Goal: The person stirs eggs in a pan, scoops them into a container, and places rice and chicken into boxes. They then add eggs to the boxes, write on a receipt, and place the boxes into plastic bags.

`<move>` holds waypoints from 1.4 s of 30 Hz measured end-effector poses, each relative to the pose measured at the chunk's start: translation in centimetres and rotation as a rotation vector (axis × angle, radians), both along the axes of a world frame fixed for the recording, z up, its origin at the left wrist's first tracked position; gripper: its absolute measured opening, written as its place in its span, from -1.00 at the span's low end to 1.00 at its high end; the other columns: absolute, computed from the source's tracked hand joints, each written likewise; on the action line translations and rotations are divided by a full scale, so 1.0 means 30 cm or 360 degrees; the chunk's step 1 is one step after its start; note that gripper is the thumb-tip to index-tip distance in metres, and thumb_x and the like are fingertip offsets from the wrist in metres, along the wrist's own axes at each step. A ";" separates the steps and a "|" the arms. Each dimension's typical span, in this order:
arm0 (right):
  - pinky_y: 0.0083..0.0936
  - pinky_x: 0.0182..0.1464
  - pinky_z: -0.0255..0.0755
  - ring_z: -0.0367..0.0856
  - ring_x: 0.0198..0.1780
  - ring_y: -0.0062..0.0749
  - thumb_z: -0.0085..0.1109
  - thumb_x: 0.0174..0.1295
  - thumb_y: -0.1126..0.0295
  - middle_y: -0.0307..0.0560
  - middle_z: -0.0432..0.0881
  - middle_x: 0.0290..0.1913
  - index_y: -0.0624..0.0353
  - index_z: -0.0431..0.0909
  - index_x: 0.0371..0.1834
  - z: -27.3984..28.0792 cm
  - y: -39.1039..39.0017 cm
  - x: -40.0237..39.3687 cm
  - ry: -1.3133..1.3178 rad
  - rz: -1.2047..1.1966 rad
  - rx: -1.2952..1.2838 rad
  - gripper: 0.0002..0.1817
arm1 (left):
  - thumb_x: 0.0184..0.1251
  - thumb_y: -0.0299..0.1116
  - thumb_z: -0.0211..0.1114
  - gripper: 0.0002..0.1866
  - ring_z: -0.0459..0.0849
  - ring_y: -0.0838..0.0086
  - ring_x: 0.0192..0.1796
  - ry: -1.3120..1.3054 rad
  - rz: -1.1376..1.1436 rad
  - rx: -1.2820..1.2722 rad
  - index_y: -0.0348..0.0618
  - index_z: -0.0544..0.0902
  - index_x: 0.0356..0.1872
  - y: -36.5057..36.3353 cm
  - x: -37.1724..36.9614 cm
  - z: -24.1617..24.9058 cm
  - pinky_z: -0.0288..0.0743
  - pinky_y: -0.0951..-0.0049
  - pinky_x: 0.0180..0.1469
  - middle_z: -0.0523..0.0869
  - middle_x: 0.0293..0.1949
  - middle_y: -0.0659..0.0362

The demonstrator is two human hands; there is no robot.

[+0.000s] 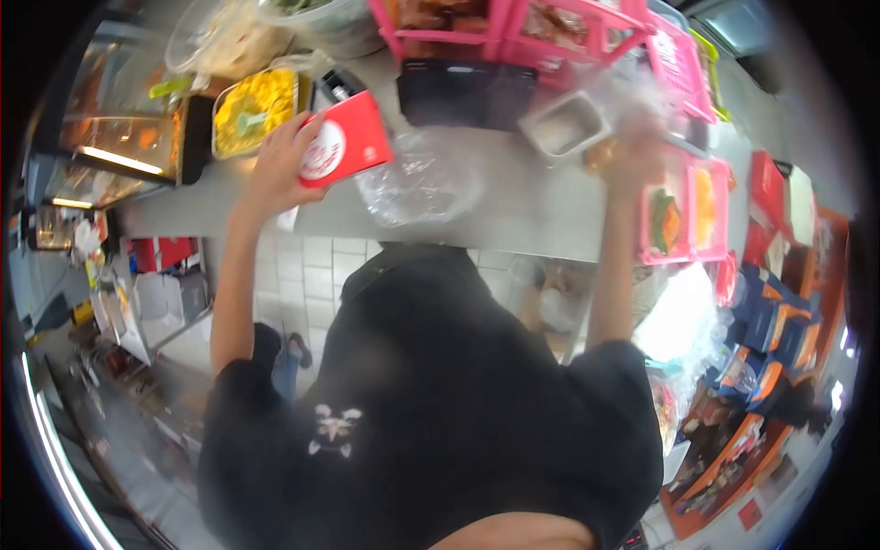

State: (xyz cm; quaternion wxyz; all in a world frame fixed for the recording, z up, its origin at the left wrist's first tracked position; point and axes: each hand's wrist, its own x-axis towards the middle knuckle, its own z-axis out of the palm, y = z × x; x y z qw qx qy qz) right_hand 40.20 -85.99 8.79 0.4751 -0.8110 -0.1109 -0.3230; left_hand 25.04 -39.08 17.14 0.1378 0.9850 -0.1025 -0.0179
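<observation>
My left hand point(278, 172) is wrapped round a red box point(362, 142) with a white round print, held above the near side of the counter. A clear plastic bag point(422, 183) lies crumpled on the counter just right of the box. My right hand point(639, 147) is smeared by motion at the right end of the counter, so its fingers cannot be made out. Close to it are a small rectangular metal tray point(566, 126) and a blurred clear plastic bag point(632, 87). Something small and brownish point(600, 156) shows beside that hand, too blurred to name.
Yellow food point(252, 110) with a green-handled utensil fills a container behind my left hand. Pink baskets point(495, 27) stand at the back, a black box point(467, 94) before them. A pink divided tray point(678, 215) holds vegetables at right. A lit glass case point(119, 137) stands left.
</observation>
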 end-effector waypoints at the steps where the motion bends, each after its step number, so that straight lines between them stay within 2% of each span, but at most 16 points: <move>1: -0.28 0.17 0.41 0.58 0.07 -0.19 0.20 0.14 0.53 -0.03 0.65 -0.11 0.19 0.57 -0.18 -0.056 0.159 -0.111 0.0102 0.0538 -0.0026 -0.83 | -0.32 -0.26 0.52 0.12 0.35 0.02 0.35 0.0052 -0.0057 0.0097 -0.02 0.23 0.49 -0.013 0.015 0.009 0.19 0.08 0.39 0.39 0.31 -0.07; 5: -0.27 0.13 0.40 0.58 -0.02 -0.16 0.33 0.07 0.41 -0.10 0.66 -0.12 0.11 0.62 -0.24 -0.226 0.505 -0.389 0.0435 0.1421 -0.0577 -0.82 | -0.35 -0.21 0.57 0.13 0.32 0.04 0.37 0.0314 -0.0263 0.0202 -0.06 0.25 0.46 -0.064 0.048 0.013 0.19 0.04 0.39 0.38 0.32 -0.06; 8: -0.29 0.11 0.40 0.56 -0.07 -0.11 0.32 0.09 0.39 -0.08 0.64 -0.11 0.11 0.64 -0.17 -0.267 0.519 -0.386 0.0299 0.1154 -0.0569 -0.77 | -0.42 -0.17 0.64 0.20 0.34 0.05 0.36 0.0309 -0.0465 0.0197 -0.07 0.24 0.47 -0.135 0.034 -0.094 0.16 0.06 0.38 0.38 0.31 -0.06; 10: -0.28 0.05 0.42 0.56 -0.14 -0.10 0.32 0.15 0.30 0.00 0.63 -0.10 0.17 0.65 -0.11 -0.268 0.434 -0.395 0.0553 0.0491 -0.0393 -0.72 | -0.48 -0.11 0.69 0.25 0.29 0.04 0.40 0.0534 -0.0445 0.0140 -0.10 0.25 0.46 -0.249 0.039 -0.161 0.16 0.03 0.38 0.36 0.33 -0.07; 14: -0.30 -0.03 0.44 0.57 -0.16 -0.19 0.29 0.24 0.20 0.05 0.63 -0.10 0.24 0.60 0.00 -0.382 0.383 -0.419 0.1171 0.0281 -0.0046 -0.62 | -0.33 0.00 0.66 0.18 0.25 0.01 0.42 0.0347 -0.0538 0.0220 -0.09 0.26 0.45 -0.349 -0.009 -0.484 0.13 -0.01 0.39 0.35 0.34 -0.08; 18: -0.36 -0.10 0.44 0.55 -0.20 -0.37 0.25 0.31 0.07 -0.02 0.62 -0.20 0.30 0.50 0.13 -0.482 0.394 -0.442 0.1632 0.0240 0.0074 -0.47 | 0.00 0.24 0.47 0.04 0.31 0.03 0.39 -0.0305 0.0019 -0.0281 -0.14 0.28 0.44 -0.279 -0.100 -0.565 0.09 0.00 0.44 0.43 0.27 -0.10; 20: -0.38 -0.09 0.44 0.54 -0.20 -0.41 0.25 0.31 0.04 -0.06 0.62 -0.23 0.29 0.47 0.17 -0.467 0.397 -0.481 0.1859 0.0209 0.0161 -0.43 | 0.15 0.21 0.40 -0.07 0.48 0.14 0.28 0.0457 0.1458 -0.1404 -0.24 0.33 0.39 -0.234 -0.117 -0.747 0.27 0.23 0.36 0.52 0.17 -0.12; 23: -0.47 -0.10 0.43 0.53 -0.20 -0.49 0.25 0.33 0.11 -0.10 0.60 -0.24 0.25 0.43 0.20 -0.458 0.457 -0.533 0.1588 0.0280 0.1036 -0.47 | 0.30 0.03 0.35 -0.42 0.67 0.43 -0.22 0.0368 0.1118 -0.1693 -0.30 0.53 0.09 -0.206 -0.108 -0.796 0.53 0.45 -0.15 0.67 -0.28 0.05; 24: -0.54 -0.13 0.42 0.52 -0.21 -0.54 0.25 0.34 0.19 -0.13 0.60 -0.24 0.22 0.40 0.20 -0.446 0.474 -0.552 0.1490 0.0233 0.1033 -0.52 | 0.30 0.03 0.35 -0.42 0.67 0.43 -0.22 0.0360 0.1143 -0.1704 -0.30 0.53 0.09 -0.206 -0.125 -0.805 0.53 0.45 -0.15 0.67 -0.28 0.05; 26: -0.60 -0.16 0.41 0.52 -0.22 -0.59 0.25 0.35 0.28 -0.16 0.60 -0.23 0.19 0.38 0.21 -0.399 0.490 -0.578 0.1406 0.0208 0.1021 -0.55 | 0.39 -0.05 0.30 -0.55 0.60 0.63 -0.25 0.0478 0.1216 -0.2240 -0.26 0.54 0.01 -0.214 -0.161 -0.744 0.45 0.56 -0.15 0.67 -0.33 0.17; 28: -0.69 -0.17 0.36 0.50 -0.24 -0.68 0.27 0.30 0.49 -0.20 0.60 -0.22 0.18 0.35 0.21 -0.349 0.477 -0.576 0.1505 0.0054 0.0695 -0.55 | 0.41 -0.12 0.30 -0.63 0.55 0.68 -0.34 0.0456 0.1250 -0.2138 -0.23 0.54 -0.06 -0.194 -0.198 -0.629 0.41 0.58 -0.23 0.63 -0.44 0.26; 30: -0.69 -0.13 0.34 0.49 -0.26 -0.66 0.32 0.21 0.60 -0.27 0.56 -0.25 0.17 0.35 0.23 -0.156 0.467 -0.562 0.1378 0.0306 0.1356 -0.47 | 0.42 -0.18 0.30 -0.71 0.50 0.73 -0.43 0.0448 0.1274 -0.2040 -0.20 0.55 -0.12 -0.162 -0.205 -0.490 0.36 0.61 -0.31 0.58 -0.54 0.34; 33: -0.68 -0.09 0.37 0.50 -0.28 -0.62 0.31 0.18 0.66 -0.30 0.49 -0.30 0.17 0.35 0.25 0.023 0.450 -0.530 0.1185 0.0314 0.1323 -0.43 | 0.42 -0.31 0.28 -0.82 0.53 0.72 -0.45 0.0051 0.0993 -0.1950 -0.22 0.59 -0.18 -0.112 -0.211 -0.268 0.34 0.60 -0.46 0.60 -0.53 0.27; 36: -0.62 -0.15 0.44 0.51 -0.33 -0.60 0.28 0.20 0.67 -0.33 0.42 -0.36 0.19 0.30 0.29 0.188 0.489 -0.528 0.0906 0.0338 0.1018 -0.41 | 0.45 -0.25 0.26 -0.77 0.53 0.72 -0.48 -0.0035 0.0851 -0.2238 -0.21 0.59 -0.11 -0.127 -0.204 -0.056 0.37 0.65 -0.36 0.63 -0.46 0.32; 38: -0.48 -0.11 0.55 0.61 -0.23 -0.48 0.23 0.18 0.73 -0.27 0.45 -0.24 0.13 0.12 0.41 0.272 0.566 -0.557 0.0821 0.0777 0.1520 -0.26 | 0.41 -0.18 0.29 -0.72 0.59 0.64 -0.32 0.0761 0.0745 -0.3390 -0.24 0.68 -0.20 -0.173 -0.220 0.033 0.43 0.62 -0.14 0.69 -0.24 0.23; 42: -0.31 0.04 0.63 0.69 -0.10 -0.18 0.27 0.09 0.76 -0.03 0.37 0.11 -0.06 -0.20 0.53 0.276 0.744 -0.602 0.1140 0.1125 0.1355 0.05 | 0.33 -0.08 0.36 -0.58 0.60 0.46 -0.08 0.0432 0.0444 -0.2842 -0.30 0.68 -0.11 -0.290 -0.227 0.004 0.42 0.46 0.08 0.65 -0.03 0.13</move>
